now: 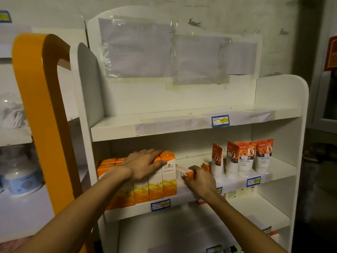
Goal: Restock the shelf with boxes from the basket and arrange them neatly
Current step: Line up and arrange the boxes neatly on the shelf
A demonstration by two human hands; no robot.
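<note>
Progress: partly done | row of orange boxes (155,181) upright on middle shelf (235,183) | left hand (144,164) flat, steadying row | right hand (197,178) gripping tilted box (184,174) beside row | basket unseen, remainder unknown

Dim room — pale patterned wall (237,13), orange-edged side unit (38,99), dark doorway (310,42) at right.

Right hand (197,181) hides held box (184,174) end; price tag (160,204) print unreadable
</note>
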